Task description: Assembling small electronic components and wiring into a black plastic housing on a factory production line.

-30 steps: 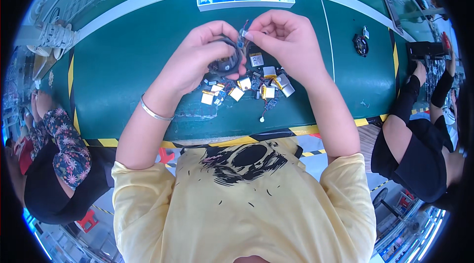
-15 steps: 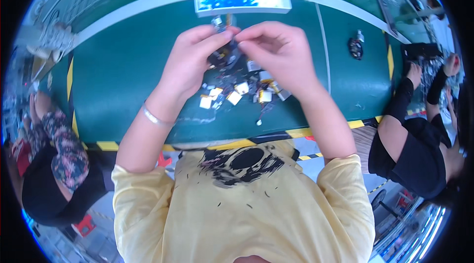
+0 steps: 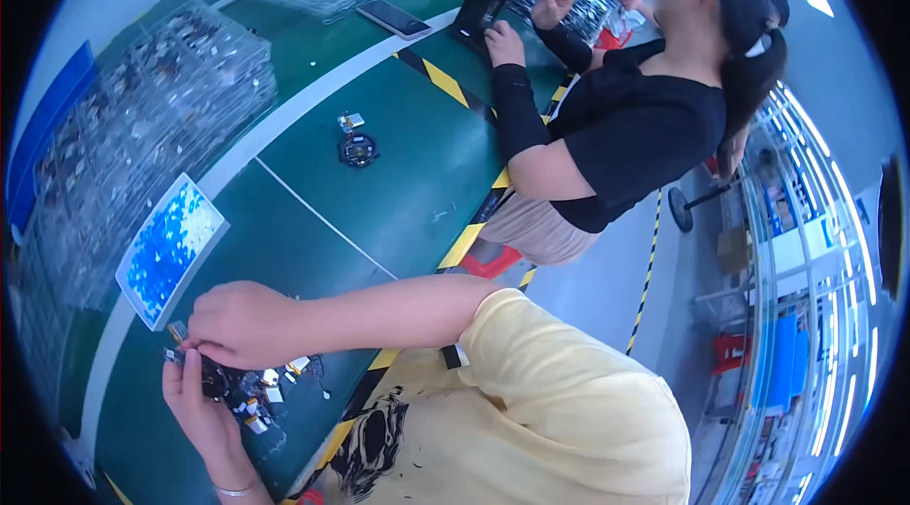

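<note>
At the lower left of the head view my left hand (image 3: 199,412) is closed in a pinch on a small electronic part (image 3: 172,354) with a silvery piece. My right hand (image 3: 242,323) is bent over it, fingertips pinched together against the same part. What those fingertips grip is hidden. A small yellowish-brown piece (image 3: 178,330) sticks out beside the right fingers. Below the hands lies a heap of small white and silver battery-like pieces (image 3: 274,394) with thin wires, partly covered by my hands and forearm.
A white box (image 3: 214,213) of blue pieces stands beyond my hands. Farther right lie a round black electronic module (image 3: 358,150) and a phone (image 3: 394,18). Stacked clear trays (image 3: 180,78) line the far side. A person in black (image 3: 626,126) works at the right, past striped tape (image 3: 444,83).
The view has swung to the right, so my hands now appear at the lower left and the neighbouring person shows more fully. Both hands stay together at the small part.
</note>
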The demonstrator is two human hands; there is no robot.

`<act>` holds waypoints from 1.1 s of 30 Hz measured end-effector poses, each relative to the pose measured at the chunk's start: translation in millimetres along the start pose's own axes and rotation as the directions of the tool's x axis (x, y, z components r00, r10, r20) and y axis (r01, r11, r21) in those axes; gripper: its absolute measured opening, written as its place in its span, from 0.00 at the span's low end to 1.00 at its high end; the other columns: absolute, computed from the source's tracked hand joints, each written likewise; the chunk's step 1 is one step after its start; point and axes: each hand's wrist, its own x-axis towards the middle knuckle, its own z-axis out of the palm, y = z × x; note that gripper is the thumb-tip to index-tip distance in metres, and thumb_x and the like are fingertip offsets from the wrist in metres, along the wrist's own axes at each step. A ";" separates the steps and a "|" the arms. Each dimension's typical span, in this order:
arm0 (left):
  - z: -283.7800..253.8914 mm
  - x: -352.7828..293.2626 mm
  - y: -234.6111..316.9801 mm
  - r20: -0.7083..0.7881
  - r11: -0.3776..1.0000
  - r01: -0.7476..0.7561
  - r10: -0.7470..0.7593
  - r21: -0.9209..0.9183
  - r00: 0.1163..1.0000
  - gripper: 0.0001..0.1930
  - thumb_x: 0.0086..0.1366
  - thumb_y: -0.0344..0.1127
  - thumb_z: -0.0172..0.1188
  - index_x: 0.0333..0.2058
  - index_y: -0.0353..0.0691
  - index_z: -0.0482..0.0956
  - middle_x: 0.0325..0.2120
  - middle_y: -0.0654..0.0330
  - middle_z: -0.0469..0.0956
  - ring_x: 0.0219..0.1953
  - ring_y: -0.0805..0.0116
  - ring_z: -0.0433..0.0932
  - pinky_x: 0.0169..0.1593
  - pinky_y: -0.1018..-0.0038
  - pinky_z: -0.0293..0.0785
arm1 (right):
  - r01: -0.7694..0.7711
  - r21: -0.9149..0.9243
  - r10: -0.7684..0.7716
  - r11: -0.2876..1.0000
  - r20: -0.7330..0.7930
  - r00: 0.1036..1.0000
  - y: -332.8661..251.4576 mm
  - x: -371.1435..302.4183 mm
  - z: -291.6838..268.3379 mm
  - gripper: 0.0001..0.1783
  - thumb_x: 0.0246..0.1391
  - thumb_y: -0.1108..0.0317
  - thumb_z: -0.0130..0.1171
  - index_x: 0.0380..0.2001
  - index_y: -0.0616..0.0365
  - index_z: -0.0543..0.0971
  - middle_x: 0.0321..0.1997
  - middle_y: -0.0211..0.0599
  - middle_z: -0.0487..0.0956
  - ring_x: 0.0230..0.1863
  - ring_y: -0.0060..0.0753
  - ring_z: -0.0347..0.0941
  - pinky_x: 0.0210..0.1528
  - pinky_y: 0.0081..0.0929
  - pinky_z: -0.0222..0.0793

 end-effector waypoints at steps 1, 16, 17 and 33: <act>-1.7 1.2 -0.4 0.005 0.999 0.029 -0.029 -0.020 1.000 0.08 0.66 0.29 0.53 0.42 0.34 0.75 0.37 0.62 0.77 0.41 0.77 0.75 0.44 0.80 0.69 | 0.018 -0.025 -0.019 1.000 -0.005 1.000 0.2 -0.7 0.6 0.07 0.46 0.66 0.61 0.25 0.56 0.75 0.25 0.37 0.72 0.29 0.43 0.72 0.31 0.39 0.68; 0.1 -7.2 12.6 -0.043 0.986 0.143 -0.147 -0.083 0.988 0.14 0.63 0.34 0.57 0.46 0.36 0.74 0.39 0.58 0.76 0.39 0.70 0.76 0.41 0.76 0.74 | -0.032 0.207 0.019 0.978 0.065 0.998 -4.8 4.4 -5.9 0.05 0.42 0.70 0.56 0.20 0.57 0.72 0.24 0.38 0.72 0.30 0.45 0.71 0.30 0.40 0.66; -0.4 -8.8 15.2 -0.021 0.987 0.148 -0.150 -0.063 0.988 0.12 0.63 0.33 0.57 0.45 0.36 0.74 0.36 0.58 0.77 0.36 0.69 0.77 0.39 0.76 0.75 | -0.063 0.202 0.048 0.977 0.078 0.996 -1.9 4.9 -7.8 0.05 0.42 0.70 0.56 0.19 0.56 0.72 0.23 0.38 0.72 0.30 0.45 0.71 0.30 0.40 0.66; -0.8 -3.2 20.5 -0.066 0.971 0.175 -0.188 -0.160 0.980 0.12 0.62 0.36 0.60 0.41 0.36 0.75 0.31 0.59 0.78 0.33 0.69 0.79 0.36 0.72 0.78 | -0.315 0.282 0.298 0.906 0.104 0.949 7.1 14.0 -7.9 0.11 0.47 0.76 0.63 0.36 0.61 0.79 0.33 0.37 0.80 0.33 0.24 0.78 0.37 0.21 0.74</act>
